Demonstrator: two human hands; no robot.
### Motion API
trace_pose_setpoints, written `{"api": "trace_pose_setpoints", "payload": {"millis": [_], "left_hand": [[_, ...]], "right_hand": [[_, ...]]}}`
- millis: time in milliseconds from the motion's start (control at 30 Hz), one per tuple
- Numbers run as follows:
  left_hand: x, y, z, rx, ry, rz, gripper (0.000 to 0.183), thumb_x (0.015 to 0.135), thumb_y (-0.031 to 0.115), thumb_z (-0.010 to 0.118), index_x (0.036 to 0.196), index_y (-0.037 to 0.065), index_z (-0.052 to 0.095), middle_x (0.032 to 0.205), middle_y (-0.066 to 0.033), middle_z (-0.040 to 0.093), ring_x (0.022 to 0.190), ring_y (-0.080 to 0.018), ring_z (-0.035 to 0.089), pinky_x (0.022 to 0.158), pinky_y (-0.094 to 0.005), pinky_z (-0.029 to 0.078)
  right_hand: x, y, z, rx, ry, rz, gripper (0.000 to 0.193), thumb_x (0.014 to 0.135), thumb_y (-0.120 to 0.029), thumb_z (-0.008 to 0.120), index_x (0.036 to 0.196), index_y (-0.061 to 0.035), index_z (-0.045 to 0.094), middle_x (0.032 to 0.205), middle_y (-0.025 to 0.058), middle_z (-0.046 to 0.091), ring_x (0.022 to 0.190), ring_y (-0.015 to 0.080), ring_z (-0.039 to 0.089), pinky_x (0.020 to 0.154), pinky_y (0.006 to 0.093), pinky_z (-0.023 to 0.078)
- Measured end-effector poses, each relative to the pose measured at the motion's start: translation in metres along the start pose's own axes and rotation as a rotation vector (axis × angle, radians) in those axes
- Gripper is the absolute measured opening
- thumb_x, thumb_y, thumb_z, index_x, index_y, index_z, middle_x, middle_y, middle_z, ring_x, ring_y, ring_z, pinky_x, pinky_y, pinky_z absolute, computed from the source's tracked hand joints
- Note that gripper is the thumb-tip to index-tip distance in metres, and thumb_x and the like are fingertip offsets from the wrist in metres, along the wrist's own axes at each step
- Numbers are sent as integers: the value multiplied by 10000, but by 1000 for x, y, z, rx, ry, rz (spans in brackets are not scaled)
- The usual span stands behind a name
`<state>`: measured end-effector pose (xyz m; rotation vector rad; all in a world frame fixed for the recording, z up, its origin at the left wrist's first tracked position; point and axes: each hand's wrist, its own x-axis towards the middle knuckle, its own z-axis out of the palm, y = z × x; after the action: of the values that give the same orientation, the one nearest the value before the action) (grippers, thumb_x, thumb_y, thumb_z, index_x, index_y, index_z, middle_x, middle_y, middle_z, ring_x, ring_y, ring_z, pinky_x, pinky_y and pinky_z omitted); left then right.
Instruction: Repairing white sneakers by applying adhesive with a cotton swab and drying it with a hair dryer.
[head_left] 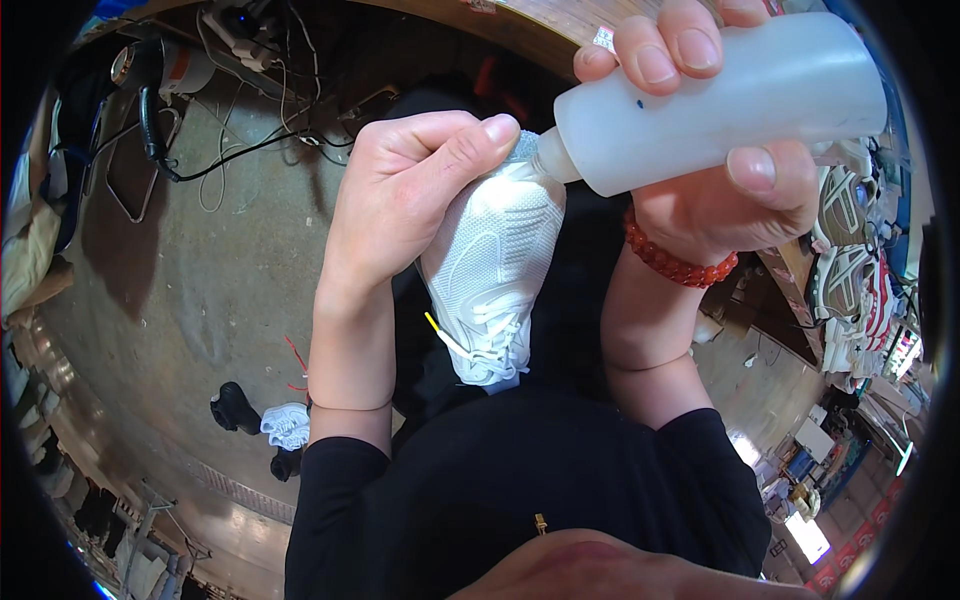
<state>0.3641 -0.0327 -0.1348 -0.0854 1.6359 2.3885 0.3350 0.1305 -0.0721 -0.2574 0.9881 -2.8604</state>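
A white mesh sneaker (500,235) is held in front of my body, its laces toward me and one lace tip yellow. My left hand (415,185) is closed on its far end, the thumb pressed over a grey patch at the edge. In my right hand (725,150) lies a translucent white squeeze bottle (730,100), tilted so that its nozzle (555,158) points left and meets the sneaker near my left thumb. The fingers wrap over the bottle's top, with the thumb beneath. Whether liquid comes out cannot be seen.
A wooden bench edge (520,22) runs along the far side. Several shoes (845,220) stand on the right. Black cables (215,165) hang at the far left. On the floor at left lie a black shoe (234,408) and a white shoe (286,426).
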Motion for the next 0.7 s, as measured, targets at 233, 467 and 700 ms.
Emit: {"api": "trace_pose_setpoints", "payload": {"millis": [233,467,700], "left_hand": [[0,3,0,32,5,4,289,968,233,661,810,1,727,669,28,631,614,-18,523,546,-193,401],[2,-1,2,-5,12,9,289,968,230,659,804,2,726,670,27,633,615,-18,524,550,-193,403],[3,1,-2,31,9,-4,285,967,227,660,805,3,726,674,30,632,618,-15,521,556,-192,401]], "right_hand": [[-3,-7,-9,50,-55,-55,746,623,-21,703,1326,-101,465,987,114,605,956,320,624,1000,513,465],[7,-5,-17,71,-255,-25,726,656,-59,681,1342,-85,444,1049,118,571,997,310,580,1036,507,412],[34,-29,-61,-153,-765,-32,687,733,-158,613,1378,-64,399,1191,97,484,1136,267,471,1115,542,275]]}}
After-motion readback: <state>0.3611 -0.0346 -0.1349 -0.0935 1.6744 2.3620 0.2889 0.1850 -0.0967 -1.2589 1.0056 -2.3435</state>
